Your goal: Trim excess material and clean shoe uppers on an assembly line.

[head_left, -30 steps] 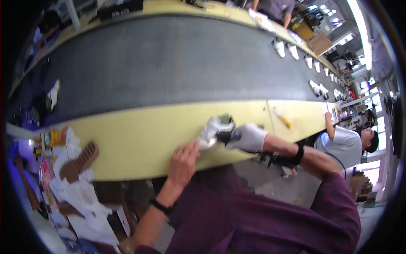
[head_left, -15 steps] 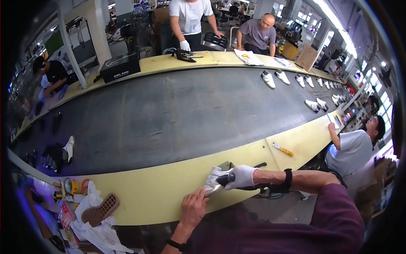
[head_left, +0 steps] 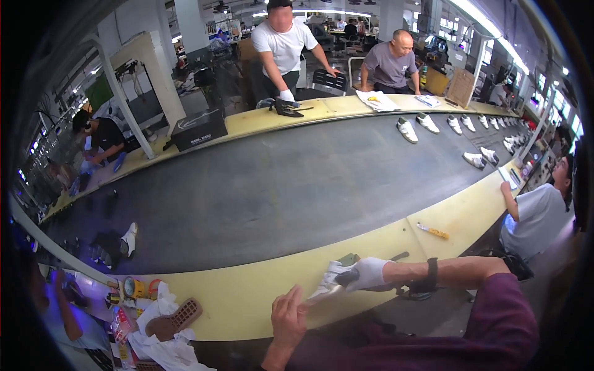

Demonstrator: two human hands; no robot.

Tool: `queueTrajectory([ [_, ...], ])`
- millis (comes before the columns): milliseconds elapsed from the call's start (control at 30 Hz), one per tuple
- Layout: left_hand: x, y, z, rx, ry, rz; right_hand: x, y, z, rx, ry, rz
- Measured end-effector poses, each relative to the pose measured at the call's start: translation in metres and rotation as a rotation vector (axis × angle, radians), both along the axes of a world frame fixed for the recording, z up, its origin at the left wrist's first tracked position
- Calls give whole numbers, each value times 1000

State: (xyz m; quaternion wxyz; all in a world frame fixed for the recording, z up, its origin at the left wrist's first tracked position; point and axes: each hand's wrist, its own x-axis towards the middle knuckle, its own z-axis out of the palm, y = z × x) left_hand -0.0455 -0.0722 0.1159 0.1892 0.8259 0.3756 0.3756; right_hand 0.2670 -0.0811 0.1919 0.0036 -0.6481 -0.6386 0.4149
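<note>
A white and silver shoe (head_left: 327, 279) is by the near edge of the yellow bench, its toe pointing toward my left hand. My right hand (head_left: 370, 273), in a white glove, is closed around a dark rounded thing (head_left: 348, 277) against the shoe's upper; its kind I cannot make out. My bare left hand (head_left: 289, 315) is beside the toe with its fingers stretched out, holding nothing. Whether a fingertip still touches the toe, I cannot tell. Behind the shoe a greenish piece (head_left: 349, 258) shows in part. A dark handle-like bar (head_left: 400, 256) sticks out beyond my right wrist.
A yellow-handled cutter (head_left: 433, 231) lies on the bench (head_left: 247, 303) to the right. A brown sole (head_left: 176, 320), crumpled paper and tape rolls are at left. Beyond runs a dark conveyor belt (head_left: 266, 191) carrying several white shoes (head_left: 407, 130). Co-workers stand and sit around it.
My left hand has lifted from the shoe's toe, its fingers now straighter. The gloved right hand stays at the shoe. The whole view has shifted, and the co-worker in white opposite leans forward.
</note>
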Motion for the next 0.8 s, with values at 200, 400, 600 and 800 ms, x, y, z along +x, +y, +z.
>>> queueTrajectory([
  [200,3,-5,2,-59,-4,-20,4,12,-12,-132,-115,24],
  [400,-1,-8,8,-53,-12,0,-8,19,12,-115,-75,45],
  [600,17,-3,-17,-81,52,-98,16,-1,-36,102,21,72],
  [800,34,-6,-25,-67,185,-152,44,-13,6,101,-88,-131],
])
